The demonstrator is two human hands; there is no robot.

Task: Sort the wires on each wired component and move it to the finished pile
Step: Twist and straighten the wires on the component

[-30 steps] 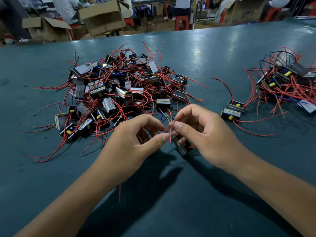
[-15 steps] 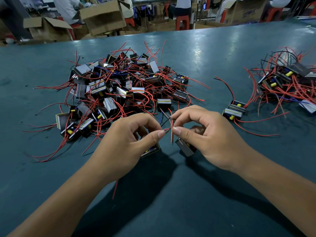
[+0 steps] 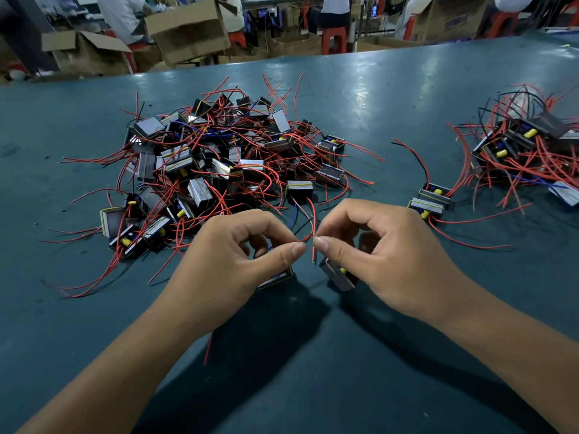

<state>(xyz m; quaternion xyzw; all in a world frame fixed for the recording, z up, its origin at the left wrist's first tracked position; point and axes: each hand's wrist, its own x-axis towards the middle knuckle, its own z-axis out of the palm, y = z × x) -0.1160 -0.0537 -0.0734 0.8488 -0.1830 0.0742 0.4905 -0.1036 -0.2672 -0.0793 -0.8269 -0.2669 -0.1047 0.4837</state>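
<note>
A big heap of small wired components (image 3: 219, 164) with red wires lies at centre left on the teal table (image 3: 376, 98). A smaller pile (image 3: 529, 148) sits at the far right, with two components (image 3: 430, 200) beside it. My left hand (image 3: 238, 261) pinches a red wire (image 3: 305, 238) between thumb and forefinger, and a component (image 3: 277, 278) peeks out under its fingers. My right hand (image 3: 376, 252) pinches another red wire (image 3: 313, 249) and curls over a grey component (image 3: 336, 274). The two hands nearly touch at the fingertips.
Open cardboard boxes (image 3: 188, 29) and red stools (image 3: 335, 39) stand beyond the table's far edge, where people sit. Loose red wires (image 3: 94, 277) sprawl out from the heap toward the left front. Bare teal table surface lies in front of my forearms.
My hands have drawn slightly apart, so each component now shows under its own hand. The pinched wires are pulled out between the fingertips.
</note>
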